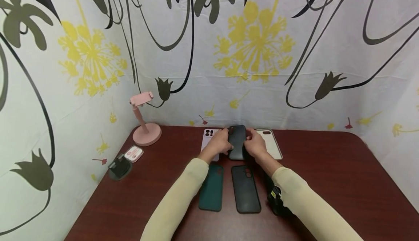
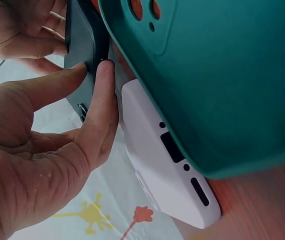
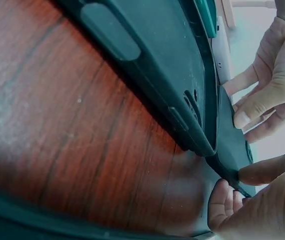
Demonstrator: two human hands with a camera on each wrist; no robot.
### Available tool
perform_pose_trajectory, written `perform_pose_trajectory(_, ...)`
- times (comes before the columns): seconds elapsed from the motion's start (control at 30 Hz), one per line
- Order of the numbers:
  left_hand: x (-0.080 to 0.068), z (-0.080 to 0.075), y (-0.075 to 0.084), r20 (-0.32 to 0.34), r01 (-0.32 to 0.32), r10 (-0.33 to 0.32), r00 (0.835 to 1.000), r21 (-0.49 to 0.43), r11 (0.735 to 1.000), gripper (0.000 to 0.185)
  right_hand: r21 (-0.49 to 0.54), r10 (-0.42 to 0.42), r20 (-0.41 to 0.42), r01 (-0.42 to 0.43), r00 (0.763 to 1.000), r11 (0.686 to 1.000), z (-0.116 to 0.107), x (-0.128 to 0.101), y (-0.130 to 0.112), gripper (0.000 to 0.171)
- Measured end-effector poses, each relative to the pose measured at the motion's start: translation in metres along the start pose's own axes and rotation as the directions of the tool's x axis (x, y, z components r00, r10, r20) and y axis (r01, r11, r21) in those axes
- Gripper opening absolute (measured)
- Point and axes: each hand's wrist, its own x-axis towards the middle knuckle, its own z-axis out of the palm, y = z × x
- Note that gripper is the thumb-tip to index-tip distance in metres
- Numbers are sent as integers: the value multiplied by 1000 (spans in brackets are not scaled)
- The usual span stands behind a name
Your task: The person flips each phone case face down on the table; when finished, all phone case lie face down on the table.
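Observation:
Both hands hold a dark phone case (image 1: 237, 142) at the far middle of the table, tilted up off the wood. My left hand (image 1: 225, 143) pinches its left edge and my right hand (image 1: 251, 144) grips its right edge. In the left wrist view my left hand's fingertips (image 2: 101, 75) press the dark case (image 2: 80, 45) along its rim. The right wrist view shows my right hand (image 3: 242, 185) pinching a corner of the same case (image 3: 231, 145). A pale lilac phone (image 1: 208, 136) lies partly under my left hand.
A teal case (image 1: 212, 187) and a black case (image 1: 245, 189) lie side by side nearer to me. A whitish case (image 1: 271, 143) lies right of the hands. A pink phone stand (image 1: 144, 126), a small pink-white box (image 1: 133, 153) and a dark round holder (image 1: 119, 168) stand at the left.

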Motion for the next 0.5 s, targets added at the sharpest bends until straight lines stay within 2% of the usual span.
perform_pose_trajectory(0.27, 2, 2, 0, 13, -15, 13, 1000, 123, 992, 61, -94, -13, 82, 21, 997, 995, 1, -2, -2, 71)
perform_pose_trajectory(0.5, 1, 3, 1, 19, -16, 13, 1000, 139, 990, 47, -161, -37, 76, 49, 996, 986, 4, -3, -2, 67)
